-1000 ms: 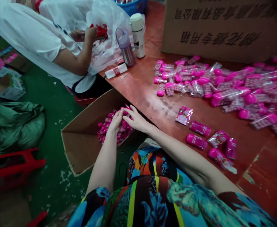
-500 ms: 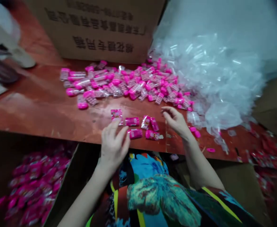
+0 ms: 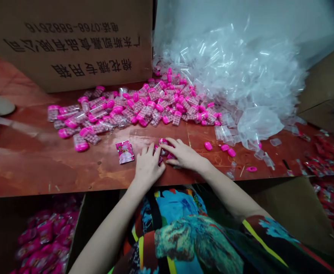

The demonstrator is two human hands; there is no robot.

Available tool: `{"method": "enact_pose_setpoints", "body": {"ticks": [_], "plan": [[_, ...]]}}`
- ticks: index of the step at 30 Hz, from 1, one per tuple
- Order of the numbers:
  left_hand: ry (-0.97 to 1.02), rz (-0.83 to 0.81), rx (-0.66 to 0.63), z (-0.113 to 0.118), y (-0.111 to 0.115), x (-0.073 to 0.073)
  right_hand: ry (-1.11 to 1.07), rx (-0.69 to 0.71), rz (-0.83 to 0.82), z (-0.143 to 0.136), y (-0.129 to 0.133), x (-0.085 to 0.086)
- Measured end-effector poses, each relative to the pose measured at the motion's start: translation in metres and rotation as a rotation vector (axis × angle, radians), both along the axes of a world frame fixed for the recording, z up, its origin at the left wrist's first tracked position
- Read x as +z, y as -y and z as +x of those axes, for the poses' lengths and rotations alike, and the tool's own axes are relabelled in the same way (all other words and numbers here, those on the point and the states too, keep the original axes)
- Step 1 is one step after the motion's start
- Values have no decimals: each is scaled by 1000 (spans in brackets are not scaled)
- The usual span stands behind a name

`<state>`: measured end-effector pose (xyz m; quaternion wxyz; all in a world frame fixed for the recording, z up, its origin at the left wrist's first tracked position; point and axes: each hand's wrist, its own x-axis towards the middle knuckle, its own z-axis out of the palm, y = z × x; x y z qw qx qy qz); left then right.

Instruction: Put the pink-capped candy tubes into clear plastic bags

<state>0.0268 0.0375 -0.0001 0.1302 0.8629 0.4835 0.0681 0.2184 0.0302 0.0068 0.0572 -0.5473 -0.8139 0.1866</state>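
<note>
Near the table's front edge, my left hand [image 3: 149, 166] lies with spread fingers at the left side of some pink wrapped packets [image 3: 163, 142]. My right hand [image 3: 182, 154] reaches over the same packets from the right, its fingers apart and partly covering them. The packets sit bunched between the two hands. A flat stack of printed pink sachets [image 3: 124, 152] rests on the table to the left of my left hand. Behind the hands spreads a heap of small clear bottles with pink caps [image 3: 144, 108], filled with pale pink beads.
A cardboard box [image 3: 98, 76] stands behind the bottles. Clear empty containers [image 3: 241, 76] are piled at the back right. Loose pink caps [image 3: 225, 147] lie right on the red-brown table [image 3: 70, 171]. Below left, a box holds pink packets [image 3: 45, 236]; red packets [image 3: 323, 156] lie far right.
Both hands have come together around the packets, which are now bunched closer. My left hand has left the printed sachets. The camera view has shifted, moving the box and bottle heap leftward.
</note>
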Motion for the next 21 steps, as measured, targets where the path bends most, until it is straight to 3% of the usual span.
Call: {"method": "enact_pose_setpoints", "body": {"ticks": [3,6,11,13,17,19,21], "plan": [[199,-46,122,15,7,-9,5,-103,57,-3,-3,-4],[563,-193,305,28,5,-13,-116,-183,115,-4,-5,-14],[1211,-858,611,38,-6,-6,-659,-317,22,-3,-9,-27],[1369,-958,669,30,-4,-1,-781,-394,-41,-13,-10,-26],[1461,-783,796,-20,17,19,-908,-337,-30,-76,-13,-6],[1430,-589,866,-65,38,33,-1006,-214,-45,-131,-9,9],[1360,-351,999,-119,66,43,-1103,-67,-168,-196,0,23]]}}
